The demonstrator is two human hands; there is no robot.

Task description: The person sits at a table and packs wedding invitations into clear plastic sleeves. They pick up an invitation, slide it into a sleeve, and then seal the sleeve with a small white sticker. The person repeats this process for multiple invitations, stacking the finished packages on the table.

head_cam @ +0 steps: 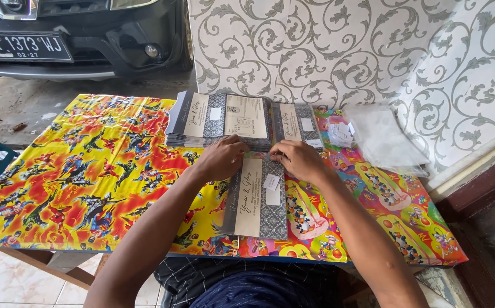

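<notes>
Both hands, left hand [221, 158] and right hand [297, 159], pinch the top edge of one grey card [257, 198] lying on the colourful surface [87, 182]. Behind it sit two card stacks [201, 121], plus one pile of clear sleeves [384, 140].

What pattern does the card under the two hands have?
The card has a grey ornamental pattern with a cream band along it, seen in the head view.

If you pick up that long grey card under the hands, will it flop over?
Probably only a little: the grey card lies flat with straight edges, so it looks fairly stiff. It seems thin, so likely light. On the glossy tablecloth it may slide easily.
</notes>
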